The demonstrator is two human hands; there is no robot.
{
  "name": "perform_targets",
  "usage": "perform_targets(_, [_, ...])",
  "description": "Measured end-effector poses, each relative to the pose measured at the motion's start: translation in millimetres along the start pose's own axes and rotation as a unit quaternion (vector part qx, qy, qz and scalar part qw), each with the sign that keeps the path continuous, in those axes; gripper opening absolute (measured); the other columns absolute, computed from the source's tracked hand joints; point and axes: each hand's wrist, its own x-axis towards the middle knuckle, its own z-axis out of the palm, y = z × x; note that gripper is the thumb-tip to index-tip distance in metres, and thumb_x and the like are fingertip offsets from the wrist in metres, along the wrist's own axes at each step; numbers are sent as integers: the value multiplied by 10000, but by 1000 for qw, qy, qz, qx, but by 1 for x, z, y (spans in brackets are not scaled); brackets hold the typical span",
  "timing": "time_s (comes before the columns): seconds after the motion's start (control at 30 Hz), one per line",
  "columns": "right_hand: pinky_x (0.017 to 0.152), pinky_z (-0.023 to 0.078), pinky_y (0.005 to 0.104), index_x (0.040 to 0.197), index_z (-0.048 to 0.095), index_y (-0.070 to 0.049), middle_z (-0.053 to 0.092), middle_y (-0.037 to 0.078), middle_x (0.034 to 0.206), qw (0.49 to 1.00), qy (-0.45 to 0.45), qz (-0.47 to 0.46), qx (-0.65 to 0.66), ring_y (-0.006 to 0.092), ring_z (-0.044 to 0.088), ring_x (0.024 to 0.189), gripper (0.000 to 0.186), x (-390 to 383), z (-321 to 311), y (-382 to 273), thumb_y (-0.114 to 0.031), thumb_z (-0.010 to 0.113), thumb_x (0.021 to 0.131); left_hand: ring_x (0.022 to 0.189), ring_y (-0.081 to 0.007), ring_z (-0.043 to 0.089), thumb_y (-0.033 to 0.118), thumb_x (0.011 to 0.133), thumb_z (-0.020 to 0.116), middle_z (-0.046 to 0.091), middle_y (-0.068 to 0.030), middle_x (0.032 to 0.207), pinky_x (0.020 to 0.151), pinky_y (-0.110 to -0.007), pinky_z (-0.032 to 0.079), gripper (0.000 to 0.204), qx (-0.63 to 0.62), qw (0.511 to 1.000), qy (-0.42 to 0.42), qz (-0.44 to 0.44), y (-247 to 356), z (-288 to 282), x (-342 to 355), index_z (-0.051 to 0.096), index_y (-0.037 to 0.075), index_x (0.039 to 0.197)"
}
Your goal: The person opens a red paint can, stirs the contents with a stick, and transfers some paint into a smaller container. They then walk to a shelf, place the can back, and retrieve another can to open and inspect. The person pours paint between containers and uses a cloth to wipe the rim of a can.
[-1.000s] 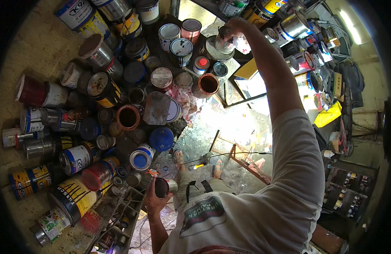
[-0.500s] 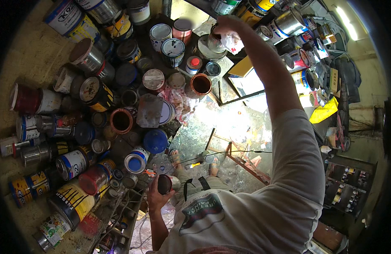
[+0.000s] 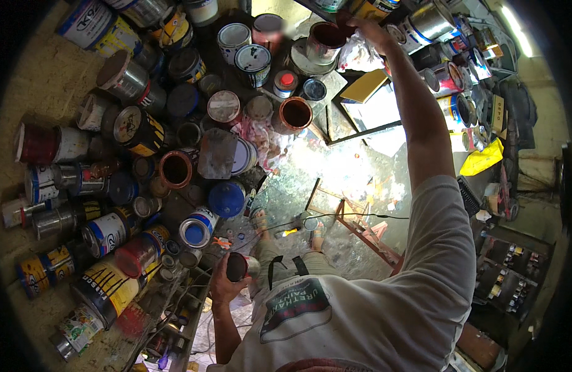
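Observation:
In my left hand (image 3: 227, 282) I grip a small can (image 3: 237, 267) with a dark top, low in the middle by my shirt. My right arm is stretched to the top of the view, where my right hand (image 3: 360, 30) is beside an open can (image 3: 326, 42) with dark red-brown inside and above a crumpled white bag (image 3: 357, 54). My right fingers are shadowed, so their grip is unclear. That open can stands on a wide round lid (image 3: 301, 59). Near it are a small red-capped can (image 3: 286, 84) and an open rust-stained can (image 3: 296, 113).
Stacked paint cans (image 3: 134, 133) crowd the left, and more line the right (image 3: 425, 31). A board (image 3: 365, 85) leans near a frame. Wooden frames (image 3: 348, 220) and a dark cable (image 3: 379, 216) lie by my feet. A yellow bag (image 3: 481, 158) hangs at right.
My right hand has shifted right and up, off the can it was over, exposing that can's dark interior. My left hand still holds the small can.

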Motion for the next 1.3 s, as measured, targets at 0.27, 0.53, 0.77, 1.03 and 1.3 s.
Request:
perform_targets(0.27, [1102,473,477,1456,595,-38,660,244,1397,965,35,-93,-243,419,622,1307,946,-19,60,-33,-777,654,866,1342,-404,574,391,632,978,591,-196,1458,1076,-487,516,1092,8,1000,8,29,0,9,1,477,125,1565])
perform_targets(0.53, [1092,509,517,1594,435,-245,547,186,1539,872,190,-229,-389,459,609,1289,992,-3,85,18,-696,797,788,1356,-413,560,421,639,970,569,-192,1479,1075,-505,517,1125,40,999,5,19,8,-6,-1,439,138,1589])
perform_targets(0.77, [1138,408,687,1567,424,-412,306,99,1716,679,153,-328,-639,511,372,1483,727,64,101,92,-578,691,911,1365,-406,551,458,652,958,560,-185,1468,1044,-507,537,1099,45,998,-11,31,-8,2,-8,449,151,1577])
perform_targets(1.03, [1179,376,672,1484,583,-303,400,81,1667,814,105,-236,-520,523,298,1504,635,39,114,54,-557,699,913,1305,-393,592,437,633,972,588,-165,1390,1015,-510,554,1101,28,1000,-5,-4,3,8,-5,463,158,1568])
perform_targets(1.3, [1146,418,648,1580,427,-294,331,186,1676,868,229,-216,-384,504,366,1481,779,20,104,34,-615,651,907,1276,-413,607,411,627,980,604,-170,1376,1009,-510,554,1088,44,997,-5,70,13,6,11,476,145,1554])
